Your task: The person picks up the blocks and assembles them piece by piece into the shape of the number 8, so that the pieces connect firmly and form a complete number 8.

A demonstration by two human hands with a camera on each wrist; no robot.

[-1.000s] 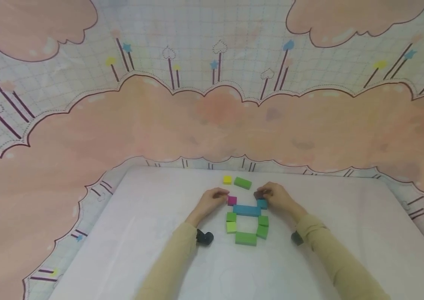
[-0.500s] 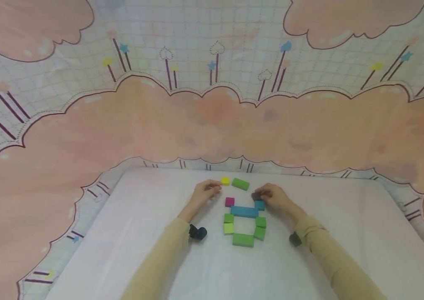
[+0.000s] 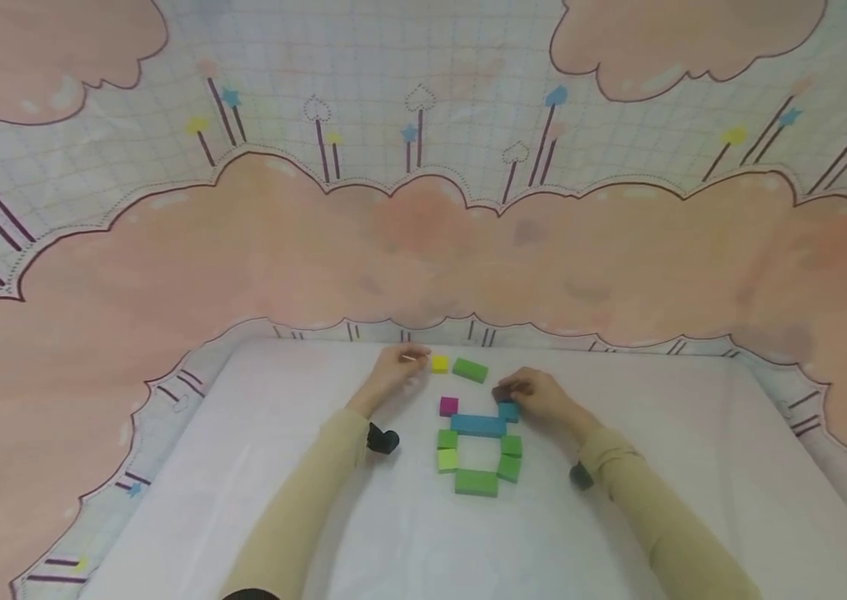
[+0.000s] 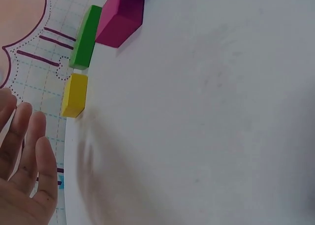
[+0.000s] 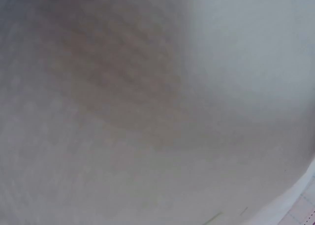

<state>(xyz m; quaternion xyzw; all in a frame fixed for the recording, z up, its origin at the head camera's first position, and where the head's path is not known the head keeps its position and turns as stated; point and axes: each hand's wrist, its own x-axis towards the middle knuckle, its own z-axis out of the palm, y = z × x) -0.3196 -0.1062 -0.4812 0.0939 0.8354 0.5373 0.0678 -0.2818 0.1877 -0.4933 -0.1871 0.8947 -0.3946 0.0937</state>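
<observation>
My left hand reaches beside a yellow block at the far side of the table; in the left wrist view its fingers are extended, with a gap to the yellow block. My right hand pinches a dark brown block just behind a small blue cube. A long blue block lies between that cube and a magenta cube. A green block lies right of the yellow one. The right wrist view is blurred and shows neither the fingers nor the brown block.
Nearer me, several green blocks, among them a wide one and a light green cube, form a ring with the long blue block. A black device sits at each wrist, left and right. A patterned backdrop rises behind the white table.
My left hand has moved from beside the magenta cube, away from me and leftward, to beside the yellow block. My right hand stays with the brown block. The whole head view has shifted slightly.
</observation>
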